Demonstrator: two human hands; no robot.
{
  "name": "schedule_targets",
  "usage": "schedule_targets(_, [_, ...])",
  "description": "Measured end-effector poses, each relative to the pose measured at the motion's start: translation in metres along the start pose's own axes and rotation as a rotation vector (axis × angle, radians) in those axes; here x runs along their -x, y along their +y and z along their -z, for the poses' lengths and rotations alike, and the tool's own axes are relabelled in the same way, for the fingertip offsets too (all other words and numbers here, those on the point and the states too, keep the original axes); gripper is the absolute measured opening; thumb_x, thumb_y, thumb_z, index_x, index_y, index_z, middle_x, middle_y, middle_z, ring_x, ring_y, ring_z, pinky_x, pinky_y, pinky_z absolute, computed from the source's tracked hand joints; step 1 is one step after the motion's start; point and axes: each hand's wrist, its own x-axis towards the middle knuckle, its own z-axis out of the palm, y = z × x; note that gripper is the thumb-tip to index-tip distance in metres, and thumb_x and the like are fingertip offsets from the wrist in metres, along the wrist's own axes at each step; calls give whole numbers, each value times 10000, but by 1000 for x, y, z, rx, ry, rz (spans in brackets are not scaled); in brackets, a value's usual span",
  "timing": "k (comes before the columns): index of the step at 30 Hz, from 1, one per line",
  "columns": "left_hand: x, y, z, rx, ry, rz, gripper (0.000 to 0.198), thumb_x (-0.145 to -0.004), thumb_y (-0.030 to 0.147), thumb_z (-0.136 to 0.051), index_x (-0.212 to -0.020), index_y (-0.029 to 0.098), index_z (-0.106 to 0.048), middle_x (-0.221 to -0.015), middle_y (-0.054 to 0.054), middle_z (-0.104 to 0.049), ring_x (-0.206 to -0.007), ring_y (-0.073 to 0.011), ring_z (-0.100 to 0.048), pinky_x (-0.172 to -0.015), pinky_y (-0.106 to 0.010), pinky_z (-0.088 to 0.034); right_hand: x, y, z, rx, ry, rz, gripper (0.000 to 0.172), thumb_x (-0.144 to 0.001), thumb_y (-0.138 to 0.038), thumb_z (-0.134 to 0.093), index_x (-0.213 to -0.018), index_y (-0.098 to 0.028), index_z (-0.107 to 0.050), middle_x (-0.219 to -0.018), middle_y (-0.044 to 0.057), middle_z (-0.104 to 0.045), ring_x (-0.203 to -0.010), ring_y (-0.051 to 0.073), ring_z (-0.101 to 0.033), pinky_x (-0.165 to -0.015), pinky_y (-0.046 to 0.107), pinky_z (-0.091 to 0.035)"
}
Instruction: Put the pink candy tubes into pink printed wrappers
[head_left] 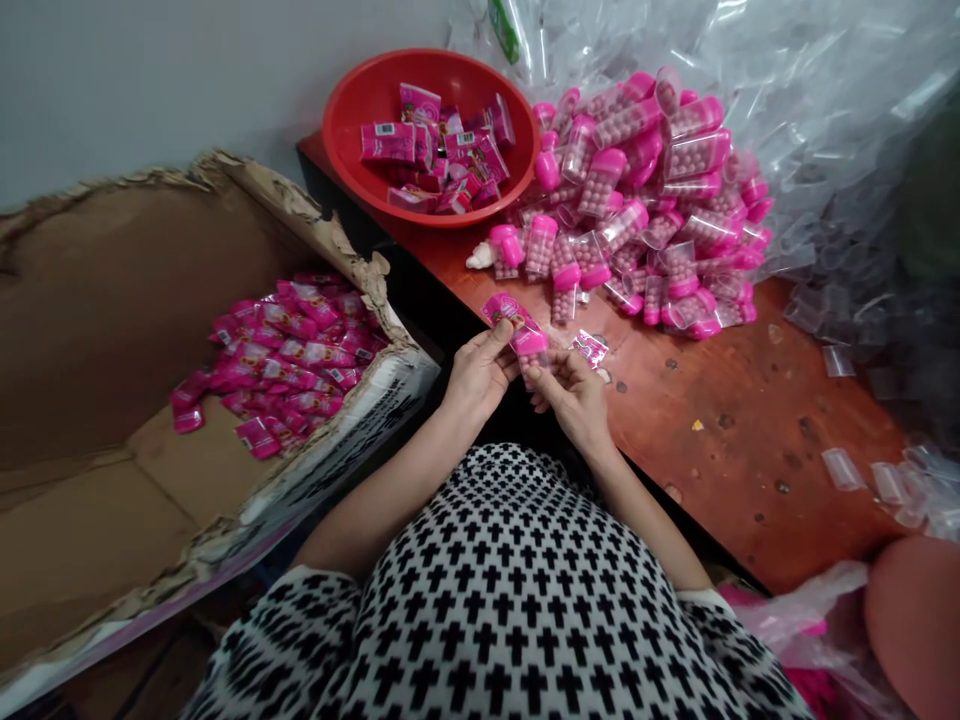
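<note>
My left hand pinches a pink printed wrapper between thumb and fingers. Close against it, my right hand is closed on a small clear candy tube with a pink cap and pink balls inside. The tube touches the wrapper, and I cannot tell whether part of it sits inside. Just beyond my right hand, another pink wrapper lies flat on the reddish-brown table. A large heap of capped candy tubes lies further back on the table.
A red basin with pink packets stands at the back. On the left, a torn-edged cardboard box holds a pile of wrapped pink packets. Clear empty tubes and plastic bags lie to the right; a pinkish round object is nearby.
</note>
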Motion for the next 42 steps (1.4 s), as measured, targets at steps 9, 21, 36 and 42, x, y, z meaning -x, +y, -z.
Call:
schedule_targets(9, [0,-3,-8,-168,-95,15,306,-602,300,-848,-670,108,-620,-665,-35,-671,-584,-110,-613,-579,-233,-498,-1,13,3,90,85,119,285,-778,-405,-706,-951,-208,-595,-749,-33,-667,-556,77,-602,-480,193,-525])
schedule_targets(21, [-3,0,-11,-368,-145,5,299,-542,292,-867,-620,81,-671,-601,-47,-650,-532,-115,-587,-552,-253,-481,-6,9,4,-117,96,57,295,-726,-381,-750,-893,-198,-591,-691,-46,-677,-507,70,-599,-433,172,-501])
schedule_targets(36, [2,-10,-13,-340,-152,26,309,-596,317,-849,-611,89,-641,-560,-29,-598,-472,-101,-545,-442,-220,-442,-7,8,6,-170,51,8,319,-686,-414,-771,-825,-199,-582,-637,-56,-666,-430,61,-554,-370,164,-452])
schedule_targets(42, [10,-6,-12,-330,-274,140,345,-588,343,-850,-595,89,-617,-519,-20,-558,-425,-132,-533,-420,-285,-461,-7,11,5,-320,41,-80,385,-620,-455,-804,-781,-209,-556,-592,-66,-652,-428,83,-579,-395,194,-496])
